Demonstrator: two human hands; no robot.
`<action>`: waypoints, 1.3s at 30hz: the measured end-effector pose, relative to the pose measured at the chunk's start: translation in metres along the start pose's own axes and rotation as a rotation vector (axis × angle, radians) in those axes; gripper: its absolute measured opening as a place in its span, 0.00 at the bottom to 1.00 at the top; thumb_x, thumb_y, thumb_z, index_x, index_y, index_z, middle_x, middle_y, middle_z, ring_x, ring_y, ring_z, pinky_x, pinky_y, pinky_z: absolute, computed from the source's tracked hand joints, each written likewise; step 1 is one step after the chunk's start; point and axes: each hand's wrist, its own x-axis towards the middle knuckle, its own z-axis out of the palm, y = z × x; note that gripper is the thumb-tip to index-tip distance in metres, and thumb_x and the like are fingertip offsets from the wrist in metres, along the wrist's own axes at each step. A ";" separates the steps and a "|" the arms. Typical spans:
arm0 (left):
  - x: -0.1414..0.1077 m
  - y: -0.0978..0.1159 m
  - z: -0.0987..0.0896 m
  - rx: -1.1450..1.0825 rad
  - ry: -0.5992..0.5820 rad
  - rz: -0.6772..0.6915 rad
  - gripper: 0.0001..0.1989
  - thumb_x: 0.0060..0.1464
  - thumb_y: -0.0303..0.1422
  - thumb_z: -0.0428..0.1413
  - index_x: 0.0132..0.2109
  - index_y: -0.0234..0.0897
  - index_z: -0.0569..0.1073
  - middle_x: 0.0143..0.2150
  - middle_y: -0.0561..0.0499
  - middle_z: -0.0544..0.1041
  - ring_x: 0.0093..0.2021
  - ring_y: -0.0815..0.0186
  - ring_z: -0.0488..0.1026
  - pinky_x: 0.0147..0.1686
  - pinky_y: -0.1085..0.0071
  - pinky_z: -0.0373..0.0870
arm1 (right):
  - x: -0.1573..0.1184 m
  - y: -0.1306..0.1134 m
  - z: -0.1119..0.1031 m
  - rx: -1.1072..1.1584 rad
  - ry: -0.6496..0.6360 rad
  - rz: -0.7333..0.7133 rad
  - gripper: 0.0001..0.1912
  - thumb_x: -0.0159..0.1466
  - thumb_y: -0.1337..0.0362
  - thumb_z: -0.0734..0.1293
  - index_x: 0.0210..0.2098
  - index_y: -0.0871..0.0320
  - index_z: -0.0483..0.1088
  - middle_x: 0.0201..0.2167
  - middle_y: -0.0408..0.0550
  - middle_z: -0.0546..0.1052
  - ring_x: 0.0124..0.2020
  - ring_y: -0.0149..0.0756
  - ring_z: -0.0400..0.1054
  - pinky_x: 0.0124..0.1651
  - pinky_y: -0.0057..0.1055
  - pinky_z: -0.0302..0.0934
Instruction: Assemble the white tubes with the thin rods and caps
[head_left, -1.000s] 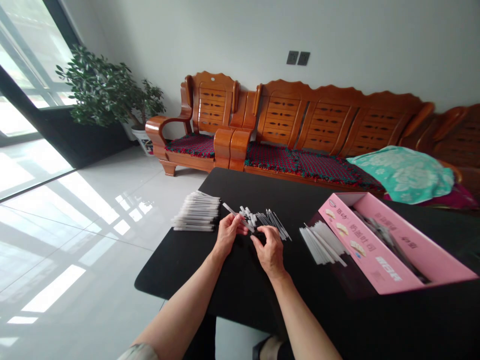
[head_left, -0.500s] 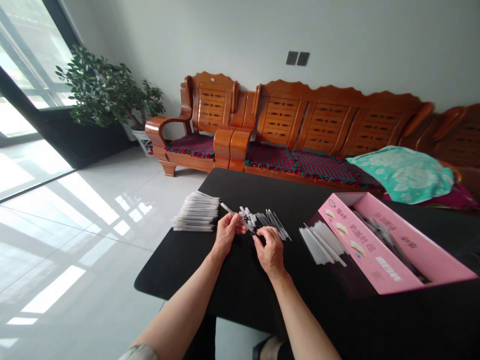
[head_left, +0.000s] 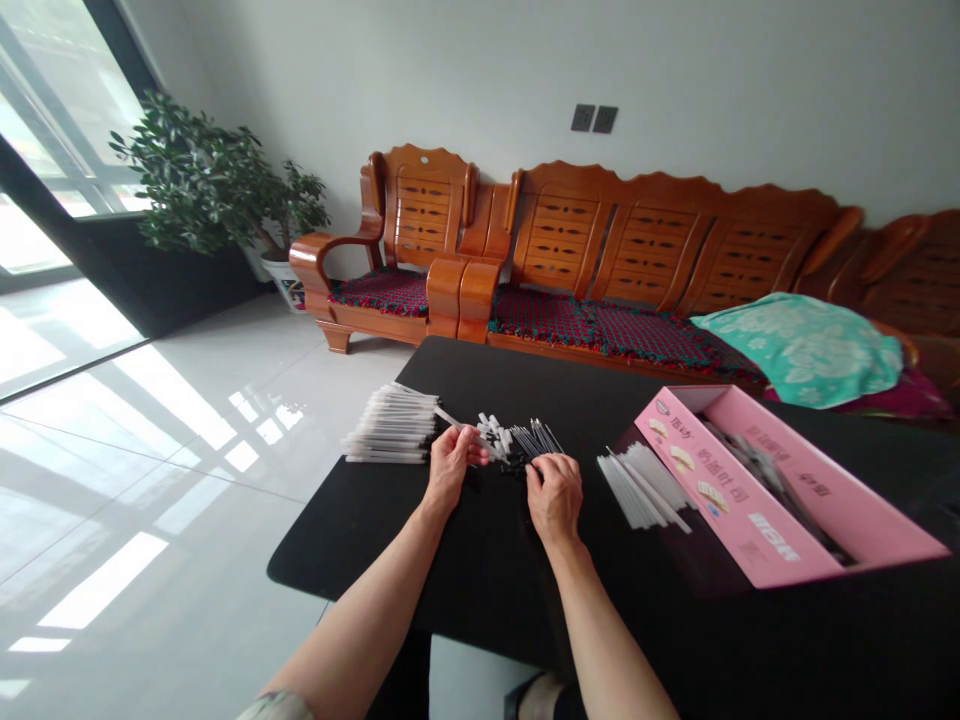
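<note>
My left hand (head_left: 452,466) is closed round a slim whitish pen barrel (head_left: 450,418), which slants up and left from the fingers. My right hand (head_left: 556,496) has curled fingers at the near ends of a small bunch of dark pen refills (head_left: 537,437); whatever is between its fingertips is hidden. Between the hands lie several short white pieces (head_left: 493,430), with small black pieces (head_left: 514,465) just nearer to me. Left of my left hand is a neat pile of whitish pens with black ends (head_left: 394,428).
Empty-looking pale tubes (head_left: 645,487) lie in a pile right of my right hand. Beside them stands an open pink box (head_left: 724,490) with dark contents. Everything rests on a black table (head_left: 360,540). Behind it is a wooden sofa (head_left: 645,240) with a turquoise cloth (head_left: 802,345).
My right hand has moved away from the barrel, to the right, onto the near ends of the refills. My left hand still holds the barrel, shifted slightly left.
</note>
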 end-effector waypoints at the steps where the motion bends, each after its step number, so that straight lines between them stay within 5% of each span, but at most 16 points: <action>1: 0.000 0.000 0.000 0.002 -0.008 -0.004 0.22 0.50 0.49 0.61 0.37 0.33 0.72 0.24 0.52 0.74 0.23 0.68 0.73 0.25 0.72 0.72 | 0.000 -0.001 0.001 0.003 0.001 -0.009 0.05 0.64 0.66 0.64 0.32 0.57 0.70 0.33 0.51 0.74 0.41 0.42 0.63 0.49 0.43 0.60; 7: -0.003 -0.001 0.002 0.029 -0.063 -0.021 0.23 0.48 0.50 0.61 0.37 0.32 0.72 0.25 0.51 0.76 0.24 0.68 0.74 0.25 0.73 0.73 | 0.002 -0.019 0.002 0.129 -0.002 -0.133 0.10 0.67 0.67 0.59 0.41 0.57 0.72 0.39 0.52 0.75 0.47 0.42 0.65 0.54 0.45 0.61; 11: -0.003 0.000 0.002 0.042 -0.063 0.011 0.22 0.49 0.50 0.60 0.38 0.33 0.72 0.26 0.50 0.76 0.24 0.67 0.75 0.25 0.72 0.73 | 0.003 -0.022 0.001 0.141 -0.058 -0.192 0.10 0.67 0.69 0.59 0.38 0.56 0.72 0.38 0.51 0.75 0.48 0.42 0.65 0.55 0.44 0.61; 18: 0.001 0.009 -0.005 0.064 0.181 0.219 0.18 0.55 0.47 0.57 0.39 0.35 0.72 0.31 0.51 0.76 0.26 0.69 0.75 0.27 0.72 0.74 | 0.003 0.035 -0.019 -0.089 0.094 0.024 0.08 0.65 0.68 0.61 0.31 0.57 0.71 0.33 0.51 0.74 0.39 0.42 0.64 0.48 0.43 0.59; 25: -0.002 0.005 -0.001 0.120 -0.032 0.119 0.18 0.52 0.45 0.60 0.40 0.32 0.77 0.27 0.52 0.73 0.26 0.69 0.71 0.26 0.74 0.72 | -0.003 0.055 -0.019 -0.193 0.105 0.105 0.09 0.61 0.69 0.63 0.25 0.57 0.69 0.27 0.51 0.72 0.34 0.42 0.62 0.44 0.40 0.56; 29: -0.003 0.002 0.000 0.039 -0.157 0.034 0.18 0.51 0.42 0.62 0.43 0.32 0.75 0.28 0.51 0.74 0.26 0.69 0.72 0.26 0.73 0.73 | 0.002 0.040 -0.020 -0.171 0.125 0.084 0.10 0.63 0.66 0.63 0.27 0.58 0.71 0.29 0.52 0.74 0.36 0.42 0.64 0.46 0.42 0.58; 33: -0.007 0.000 0.003 0.009 -0.283 -0.046 0.17 0.49 0.39 0.64 0.41 0.31 0.73 0.31 0.48 0.76 0.27 0.67 0.74 0.27 0.72 0.73 | 0.008 0.003 -0.018 0.002 0.141 -0.035 0.12 0.67 0.64 0.60 0.43 0.61 0.72 0.40 0.54 0.77 0.49 0.45 0.66 0.57 0.47 0.56; 36: -0.009 0.002 0.006 0.012 -0.353 -0.051 0.15 0.48 0.38 0.65 0.38 0.30 0.74 0.31 0.48 0.76 0.28 0.68 0.73 0.28 0.72 0.73 | 0.006 -0.024 -0.011 0.184 -0.051 -0.118 0.18 0.69 0.64 0.57 0.54 0.61 0.68 0.43 0.55 0.76 0.47 0.43 0.68 0.53 0.42 0.61; 39: -0.008 0.006 0.004 0.000 -0.329 -0.041 0.17 0.47 0.37 0.66 0.41 0.30 0.76 0.32 0.48 0.75 0.26 0.71 0.70 0.26 0.75 0.71 | 0.003 -0.036 -0.008 0.295 -0.181 -0.097 0.18 0.69 0.64 0.56 0.53 0.60 0.70 0.40 0.54 0.76 0.41 0.41 0.70 0.46 0.38 0.64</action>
